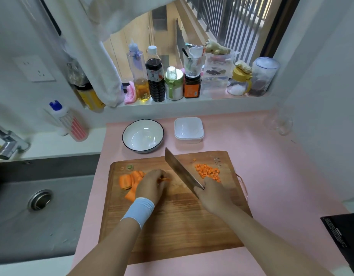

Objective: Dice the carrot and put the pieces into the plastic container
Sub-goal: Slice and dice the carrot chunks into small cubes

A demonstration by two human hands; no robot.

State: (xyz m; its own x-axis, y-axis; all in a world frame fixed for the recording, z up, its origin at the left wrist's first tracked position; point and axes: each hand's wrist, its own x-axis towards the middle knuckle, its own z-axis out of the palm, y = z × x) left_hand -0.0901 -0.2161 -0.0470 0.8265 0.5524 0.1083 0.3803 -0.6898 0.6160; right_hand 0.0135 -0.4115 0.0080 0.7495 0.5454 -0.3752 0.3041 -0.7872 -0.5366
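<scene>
A wooden cutting board [172,226] lies on the pink counter. Carrot slices [128,181] are piled at its left side, and my left hand [152,186] holds thin carrot strips against the board with curled fingers. My right hand [212,196] grips the handle of a cleaver [180,170], its blade raised and angled over the middle of the board. A heap of diced carrot [208,172] sits at the board's right. The white plastic container [189,130] stands beyond the board with nothing visible in it.
A white bowl with a dark rim [143,135] stands left of the container. A sink [38,206] and tap [9,144] lie to the left. Bottles and jars [172,80] line the window sill. A glass [279,120] stands far right, a black appliance [343,236] near right.
</scene>
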